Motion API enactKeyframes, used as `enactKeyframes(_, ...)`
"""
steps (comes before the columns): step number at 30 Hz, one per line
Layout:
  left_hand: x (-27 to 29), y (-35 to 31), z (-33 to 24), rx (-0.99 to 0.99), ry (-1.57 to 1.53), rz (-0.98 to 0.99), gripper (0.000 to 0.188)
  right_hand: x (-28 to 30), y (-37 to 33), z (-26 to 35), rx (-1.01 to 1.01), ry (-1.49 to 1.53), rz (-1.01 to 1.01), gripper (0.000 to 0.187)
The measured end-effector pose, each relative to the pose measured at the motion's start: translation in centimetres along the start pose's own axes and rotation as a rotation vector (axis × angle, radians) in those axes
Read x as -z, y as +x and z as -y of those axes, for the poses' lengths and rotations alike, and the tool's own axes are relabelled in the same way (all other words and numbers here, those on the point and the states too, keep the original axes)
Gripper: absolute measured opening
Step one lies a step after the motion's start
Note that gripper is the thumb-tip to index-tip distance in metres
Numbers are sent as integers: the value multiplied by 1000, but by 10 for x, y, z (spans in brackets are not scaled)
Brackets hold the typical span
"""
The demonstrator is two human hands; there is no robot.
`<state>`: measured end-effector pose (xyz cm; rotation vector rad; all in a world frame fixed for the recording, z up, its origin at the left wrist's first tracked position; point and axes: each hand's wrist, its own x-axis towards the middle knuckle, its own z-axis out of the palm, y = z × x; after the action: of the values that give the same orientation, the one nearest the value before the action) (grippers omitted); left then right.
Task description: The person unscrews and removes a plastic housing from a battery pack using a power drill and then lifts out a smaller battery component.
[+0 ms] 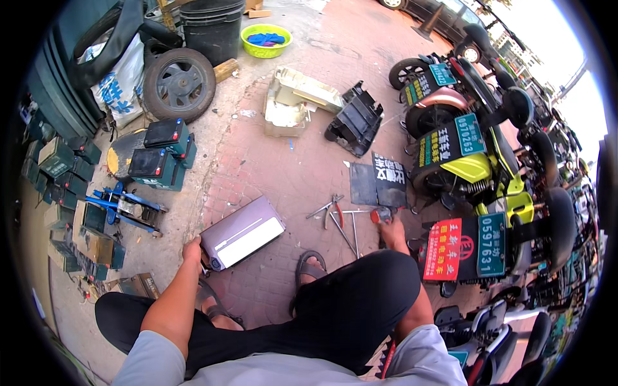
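Between my feet and the tools lies a purple-grey box-shaped case (241,225) with a white label along one side. My left hand (192,249) grips its left end; some of the fingers are hidden. To the right, my right hand (392,233) is closed around a small red-and-dark object (380,215) low over the paving, its kind unclear. Just left of that hand are red-handled pliers (339,214), a T-shaped metal wrench (351,212) and other thin metal tools on the bricks.
Several electric scooters (508,174) line the right side. Ahead lie a beige plastic shell (286,116), a black plastic part (357,119) and dark mats (380,182). At left are stacked batteries (158,168), a blue jack (125,204), a wheel (179,85) and a green basin (266,51).
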<state>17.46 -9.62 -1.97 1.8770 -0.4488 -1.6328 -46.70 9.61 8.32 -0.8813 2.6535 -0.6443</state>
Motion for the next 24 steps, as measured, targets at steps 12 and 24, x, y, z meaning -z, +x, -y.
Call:
enactKeyframes(12, 6, -58, -8, 81, 221, -100, 52, -96, 59, -105, -263, -421, 240, 82)
enactKeyframes(24, 23, 1, 31, 44, -215, 47, 21, -86, -33, -53, -87, -103, 43, 55)
